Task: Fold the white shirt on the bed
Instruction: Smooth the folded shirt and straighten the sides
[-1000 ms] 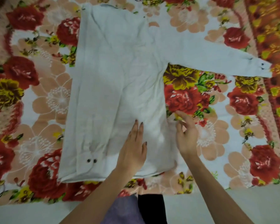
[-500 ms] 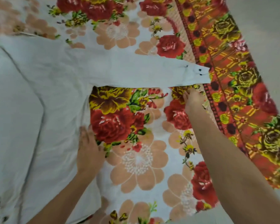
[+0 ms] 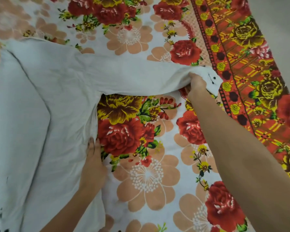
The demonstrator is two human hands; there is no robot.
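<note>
The white shirt lies spread over the left half of the flowered bed sheet. One side of it is folded over the body, with dark cuff buttons showing at the lower left. Its other sleeve stretches out to the right. My right hand grips that sleeve by the cuff, which is bunched and lifted a little off the sheet. My left hand rests flat with fingers together on the shirt's right side edge, pressing it down.
The sheet's red and orange patterned border runs diagonally along the right. Beyond it, a pale floor shows at the top right corner. Bare sheet lies between my two arms.
My right hand reached from just below the cuff and closed on it, lifting and bunching the sleeve end. My left hand stayed pressed on the shirt's side edge. The view moved closer.
</note>
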